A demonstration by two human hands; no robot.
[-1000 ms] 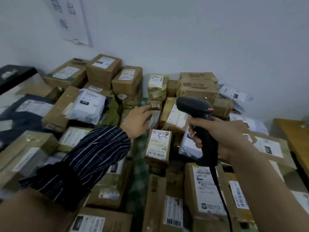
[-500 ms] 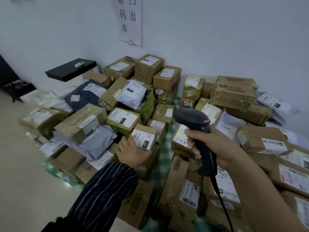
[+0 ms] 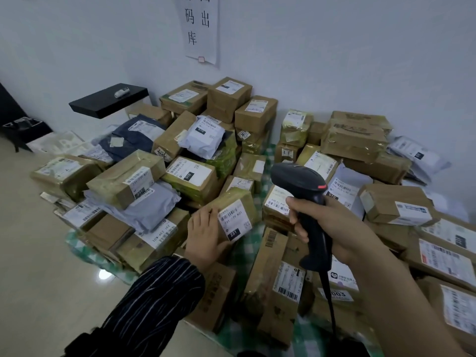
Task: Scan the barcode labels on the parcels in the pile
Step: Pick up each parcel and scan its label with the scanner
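**Scanner pointing over a labelled box in the parcel pile**

A pale wall is running along the far side of the room, with a white paper sign [image 3: 200, 29] carrying black characters hanging on it. A pale glossy floor [image 3: 33, 253] is filling the left. At the far left a flat black shelf [image 3: 108, 100] is sticking out from the wall, with a small white object [image 3: 121, 92] lying on top.

A large pile of brown cardboard parcels [image 3: 229, 99] is spreading from the wall towards the near side, lying on a green-and-white checked cloth [image 3: 247, 248]. On the left of the pile, a dark blue soft bag [image 3: 128, 140] is lying near the wall. A grey plastic mailer [image 3: 152, 207] is sagging under a taped box nearer the camera. A white plastic mailer [image 3: 203, 140] is resting further in.

Near the middle, the left hand [image 3: 203, 235], coming out of a dark striped sleeve [image 3: 154, 297], is gripping a small brown cardboard box [image 3: 240, 199]. Its fingers are lying up the box's left side and its thumb is running along the near edge. The box's white barcode label [image 3: 234, 220], marked 231, is facing up towards the camera.

Just to the right, the right hand [image 3: 332, 228] is wrapping tightly round the handle of a black handheld barcode scanner [image 3: 301, 184]. The scanner's head is pointing away from the camera, above the parcels just right of that label. A black cable [image 3: 329, 300] is trailing down from the handle. More labelled boxes are crowding the right side.
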